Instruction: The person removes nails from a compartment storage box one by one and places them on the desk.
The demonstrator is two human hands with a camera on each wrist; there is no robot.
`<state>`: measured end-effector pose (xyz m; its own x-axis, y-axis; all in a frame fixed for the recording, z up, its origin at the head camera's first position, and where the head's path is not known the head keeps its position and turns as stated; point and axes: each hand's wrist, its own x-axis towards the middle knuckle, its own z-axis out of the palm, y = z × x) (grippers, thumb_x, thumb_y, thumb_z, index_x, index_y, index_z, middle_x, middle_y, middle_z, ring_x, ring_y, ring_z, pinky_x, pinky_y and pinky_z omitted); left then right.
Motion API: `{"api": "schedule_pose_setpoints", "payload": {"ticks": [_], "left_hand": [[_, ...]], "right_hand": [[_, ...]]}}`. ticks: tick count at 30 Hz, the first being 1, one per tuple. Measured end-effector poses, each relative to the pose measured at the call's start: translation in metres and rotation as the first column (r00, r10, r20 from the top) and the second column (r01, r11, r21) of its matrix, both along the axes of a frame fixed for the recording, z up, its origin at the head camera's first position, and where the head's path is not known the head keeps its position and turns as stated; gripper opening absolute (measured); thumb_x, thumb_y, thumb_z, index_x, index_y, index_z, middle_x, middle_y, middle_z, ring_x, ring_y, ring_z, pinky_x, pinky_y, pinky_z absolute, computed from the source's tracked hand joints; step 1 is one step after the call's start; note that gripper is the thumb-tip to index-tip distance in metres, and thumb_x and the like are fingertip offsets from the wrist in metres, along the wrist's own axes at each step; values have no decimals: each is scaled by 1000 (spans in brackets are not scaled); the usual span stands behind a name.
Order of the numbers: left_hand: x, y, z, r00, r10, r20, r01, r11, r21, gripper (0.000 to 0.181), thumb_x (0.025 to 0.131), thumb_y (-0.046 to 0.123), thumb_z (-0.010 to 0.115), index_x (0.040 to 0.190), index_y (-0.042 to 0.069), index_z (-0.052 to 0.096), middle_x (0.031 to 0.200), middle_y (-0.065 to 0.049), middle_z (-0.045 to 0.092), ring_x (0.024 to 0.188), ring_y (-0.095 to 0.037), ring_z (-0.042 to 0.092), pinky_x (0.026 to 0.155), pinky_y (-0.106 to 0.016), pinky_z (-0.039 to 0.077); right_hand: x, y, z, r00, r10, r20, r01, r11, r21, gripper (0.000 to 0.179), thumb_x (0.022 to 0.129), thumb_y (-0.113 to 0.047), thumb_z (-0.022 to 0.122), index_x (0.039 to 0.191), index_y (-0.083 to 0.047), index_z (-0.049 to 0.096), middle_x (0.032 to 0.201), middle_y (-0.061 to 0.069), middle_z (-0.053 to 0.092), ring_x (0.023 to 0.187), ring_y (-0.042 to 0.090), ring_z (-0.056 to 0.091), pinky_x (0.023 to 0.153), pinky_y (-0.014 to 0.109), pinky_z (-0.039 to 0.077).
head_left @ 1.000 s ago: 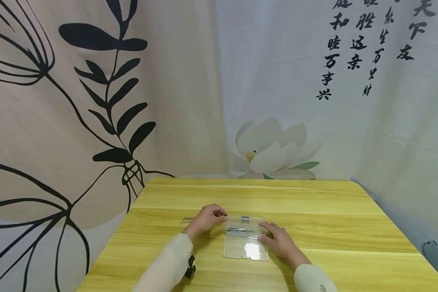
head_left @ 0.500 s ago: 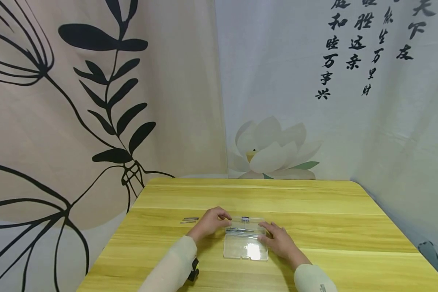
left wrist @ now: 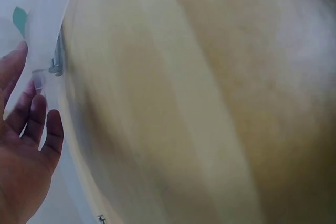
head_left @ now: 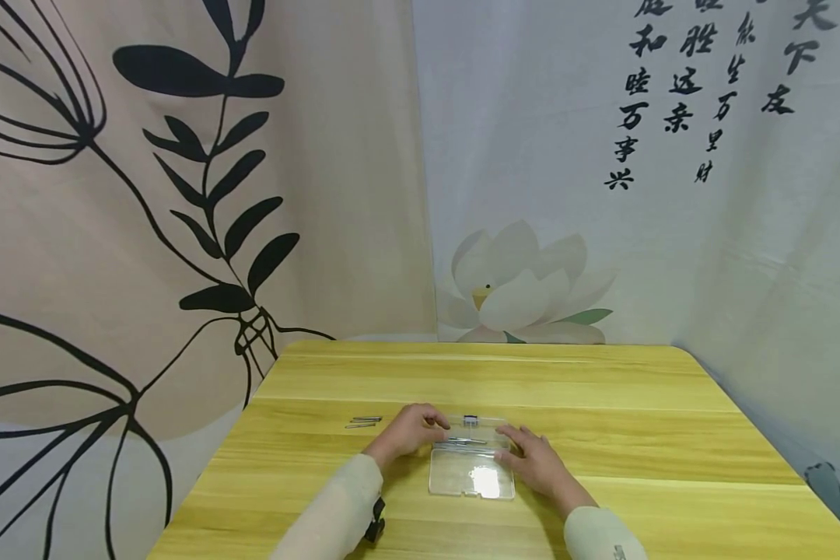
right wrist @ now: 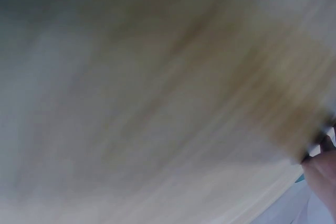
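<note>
A clear plastic box (head_left: 448, 482) lies opened flat on the table, its lid side toward me. Several long thin metal pieces, like nails or screws (head_left: 462, 442), lie inside along the hinge side. My left hand (head_left: 409, 430) is at the box's left edge, fingers loosely bent. In the left wrist view its thumb and index finger are apart, close to a metal head (left wrist: 56, 67) seen at the box. My right hand (head_left: 535, 463) holds the box's right edge between thumb and fingers. The right wrist view is blurred and shows only a few fingertips (right wrist: 320, 166).
More thin metal pieces (head_left: 364, 421) lie on the wooden table (head_left: 602, 404), left of the box. A small dark blue label or latch (head_left: 470, 421) sits at the box's far edge. Printed curtains (head_left: 350, 194) hang behind the table.
My left hand has moved a little right and toward me, down along the box's left edge, uncovering the loose metal pieces. The right hand and the box have stayed put.
</note>
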<state>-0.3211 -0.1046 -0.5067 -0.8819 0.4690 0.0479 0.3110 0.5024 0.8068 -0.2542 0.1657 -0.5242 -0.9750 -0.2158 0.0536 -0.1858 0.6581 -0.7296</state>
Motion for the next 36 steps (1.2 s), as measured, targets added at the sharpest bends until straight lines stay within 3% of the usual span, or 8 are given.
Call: {"api": "schedule_pose_setpoints", "payload": {"ticks": [11, 21, 28, 36], "left_hand": [[-2, 0, -3, 999, -35, -6, 35, 999, -7, 4, 90, 14, 74, 94, 14, 75, 100, 5, 66, 99, -17, 57, 89, -43, 47], [-9, -1, 1, 994, -102, -27, 99, 989, -109, 7, 91, 15, 74, 95, 15, 79, 98, 10, 64, 98, -13, 59, 90, -37, 49], [-15, 2, 0, 986, -146, -79, 130, 976, -176, 6, 90, 15, 75, 90, 17, 80, 93, 12, 63, 92, -8, 58, 88, -31, 48], [-18, 8, 1, 982, -160, -102, 129, 958, -256, 6, 87, 13, 77, 85, 17, 81, 87, 13, 62, 85, -5, 57, 83, -26, 49]], "right_hand": [[-1, 0, -1, 1000, 4, -6, -4, 1000, 10, 47, 97, -29, 65, 140, -12, 56, 148, 16, 47, 143, 46, 26, 113, 64, 7], [-3, 0, -1, 1000, 1, -7, -1, 1000, 8, 47, 98, -29, 65, 141, -12, 55, 148, 16, 47, 143, 45, 26, 113, 63, 7], [-4, 0, -4, 1000, -5, 1, 5, 1000, 12, 47, 97, -29, 65, 141, -13, 55, 148, 15, 47, 143, 44, 26, 113, 64, 7], [-4, 1, -3, 1000, -2, 4, 2, 1000, 7, 47, 97, -29, 65, 140, -13, 56, 148, 15, 47, 143, 44, 26, 112, 65, 7]]}}
